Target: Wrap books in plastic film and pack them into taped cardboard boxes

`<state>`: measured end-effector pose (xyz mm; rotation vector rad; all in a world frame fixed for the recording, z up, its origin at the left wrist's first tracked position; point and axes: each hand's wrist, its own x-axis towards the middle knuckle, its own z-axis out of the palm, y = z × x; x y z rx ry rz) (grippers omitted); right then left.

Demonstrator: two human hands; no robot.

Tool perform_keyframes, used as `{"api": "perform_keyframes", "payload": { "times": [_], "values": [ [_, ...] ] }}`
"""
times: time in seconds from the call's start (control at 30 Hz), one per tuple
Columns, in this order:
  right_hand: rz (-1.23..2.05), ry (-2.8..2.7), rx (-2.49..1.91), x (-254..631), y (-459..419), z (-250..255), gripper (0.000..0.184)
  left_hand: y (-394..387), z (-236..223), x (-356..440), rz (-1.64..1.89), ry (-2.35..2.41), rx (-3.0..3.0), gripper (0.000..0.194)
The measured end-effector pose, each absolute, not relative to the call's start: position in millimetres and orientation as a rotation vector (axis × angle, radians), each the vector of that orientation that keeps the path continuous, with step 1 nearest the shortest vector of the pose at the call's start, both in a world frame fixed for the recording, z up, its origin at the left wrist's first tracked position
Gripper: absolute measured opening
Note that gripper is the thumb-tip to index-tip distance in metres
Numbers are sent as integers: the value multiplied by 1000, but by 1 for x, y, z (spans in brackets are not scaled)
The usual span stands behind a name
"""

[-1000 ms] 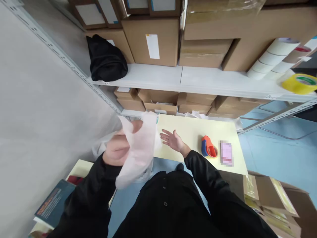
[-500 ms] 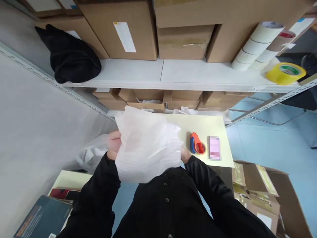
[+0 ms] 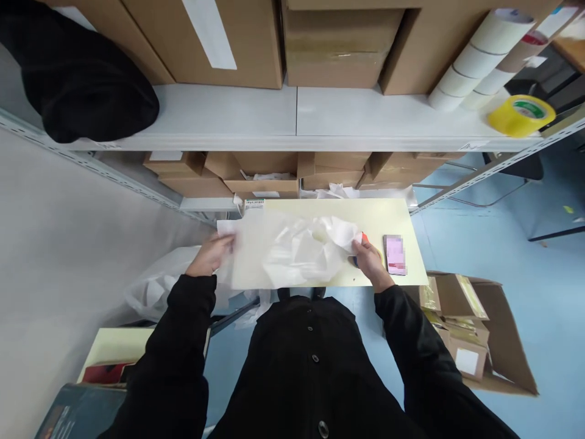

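A thin white crumpled sheet (image 3: 304,253), partly see-through, is spread low over the cream tabletop (image 3: 283,207). My right hand (image 3: 372,262) is closed on the sheet's right edge, thumb on top. At the other side my left hand (image 3: 210,253) is closed on white sheet material; its fingertips are smeared by motion. I cannot tell whether both hands hold one sheet or separate pieces. An orange and blue tape dispenser (image 3: 364,237) is mostly hidden behind the right hand and the sheet. Just right of that hand lies a phone (image 3: 394,262) with a pinkish, blurred screen.
Cardboard boxes (image 3: 338,49) fill the shelf above, with white tape rolls (image 3: 475,61), a yellow tape roll (image 3: 521,116) and a black cloth item (image 3: 86,79). A big carton (image 3: 507,341) with small boxes stands on the floor, lower right. A plastic bag (image 3: 155,283) hangs left.
The white sheet has gone down from in front of my chest to just over the tabletop. My hands have moved farther apart, the right one out towards the tape dispenser. My view has shifted slightly.
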<state>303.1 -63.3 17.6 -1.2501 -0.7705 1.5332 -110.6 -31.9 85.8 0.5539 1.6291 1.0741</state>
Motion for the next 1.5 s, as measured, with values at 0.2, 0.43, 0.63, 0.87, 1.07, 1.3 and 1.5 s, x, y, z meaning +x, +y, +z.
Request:
{"api": "perform_keyframes", "payload": {
  "times": [0.2, 0.43, 0.63, 0.87, 1.07, 1.3, 1.5],
  "values": [
    [974, -1016, -1855, 295, -59, 10, 35, -39, 25, -147, 885, 1887, 878, 21],
    [714, -1289, -2098, 282, -64, -18, 21, -50, -12, -167, 769, 2005, 944, 19],
    [741, -1376, -2209, 281, -73, -48, 19, -56, -30, -164, 767, 1959, 840, 17],
    [634, -1432, -2302, 286, -65, -70, 27, -54, -54, -158, 758, 1925, 811, 17],
    [628, -1483, -2219, 284, -57, -79, 34, -42, -68, -151, 718, 1941, 832, 18],
    [629, -1526, -2160, 283, -55, -80, 53, -37, -81, -144, 658, 1977, 892, 16],
    [480, -1721, -2117, 273, -69, -71, 69, -36, -87, -145, 605, 2058, 967, 20]
  ]
}}
